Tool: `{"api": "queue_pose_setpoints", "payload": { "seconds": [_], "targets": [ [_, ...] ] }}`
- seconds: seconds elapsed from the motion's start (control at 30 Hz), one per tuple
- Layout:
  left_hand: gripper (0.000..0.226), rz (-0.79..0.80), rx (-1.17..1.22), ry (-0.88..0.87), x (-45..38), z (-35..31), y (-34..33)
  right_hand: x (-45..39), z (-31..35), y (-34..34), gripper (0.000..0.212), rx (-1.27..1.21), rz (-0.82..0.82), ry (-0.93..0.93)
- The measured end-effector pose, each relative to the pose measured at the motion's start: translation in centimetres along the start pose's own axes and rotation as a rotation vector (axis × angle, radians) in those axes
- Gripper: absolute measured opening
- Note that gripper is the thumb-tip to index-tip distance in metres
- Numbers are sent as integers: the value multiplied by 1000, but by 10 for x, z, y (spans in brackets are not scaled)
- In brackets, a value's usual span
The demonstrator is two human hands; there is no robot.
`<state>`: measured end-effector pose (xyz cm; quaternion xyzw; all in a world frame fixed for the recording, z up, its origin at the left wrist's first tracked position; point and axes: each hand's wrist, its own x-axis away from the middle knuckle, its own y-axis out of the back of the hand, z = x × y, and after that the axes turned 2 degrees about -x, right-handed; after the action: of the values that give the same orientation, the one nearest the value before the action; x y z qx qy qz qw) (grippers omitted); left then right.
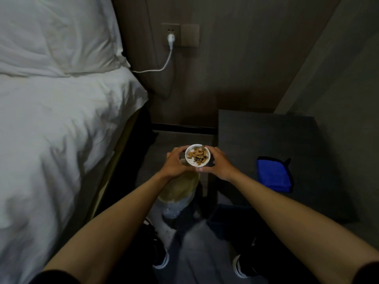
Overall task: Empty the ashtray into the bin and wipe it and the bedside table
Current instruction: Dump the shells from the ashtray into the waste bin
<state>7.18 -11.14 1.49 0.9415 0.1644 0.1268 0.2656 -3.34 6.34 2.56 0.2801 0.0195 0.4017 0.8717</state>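
Between bed (61, 130) and bedside table (287, 140), you hold 1 white ashtray (189, 159) full of butts over the lined bin (178, 191). Left hand (176, 162) & right hand (219, 163) both have fingers curled round its rim. 1 blue cloth (273, 174) lies on the table; 1 charger (171, 38) is plugged into the wall.

Bedroom: white bed (61, 130), bedside table (266, 140)

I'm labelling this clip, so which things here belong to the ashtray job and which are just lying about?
Job: ashtray full of butts, held level by left hand and right hand; lined bin below it; blue cloth; bedside table.

Lying about: bed, pillow, charger in wall socket.
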Motion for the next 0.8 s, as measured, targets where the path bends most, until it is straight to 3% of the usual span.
{"api": "queue_pose_setpoints", "payload": {
  "seconds": [0.1,0.23,0.43,0.67,0.8],
  "targets": [
    [100,-40,60,47,4,25,17,-11,14,-21,78,-74,14,-10],
    [94,-97,168,111,13,53,32,-25,21,-52,92,-150,29,-73],
    [92,-81,235,162,28,88,40,-35,3,-98,97,-244,61,-168],
    [67,-16,277,262,29,142,21,-33,-24,-135,62,-388,134,-300],
    [66,50,288,335,26,168,7,-32,-46,-154,66,-471,143,-386]
  ]
}}
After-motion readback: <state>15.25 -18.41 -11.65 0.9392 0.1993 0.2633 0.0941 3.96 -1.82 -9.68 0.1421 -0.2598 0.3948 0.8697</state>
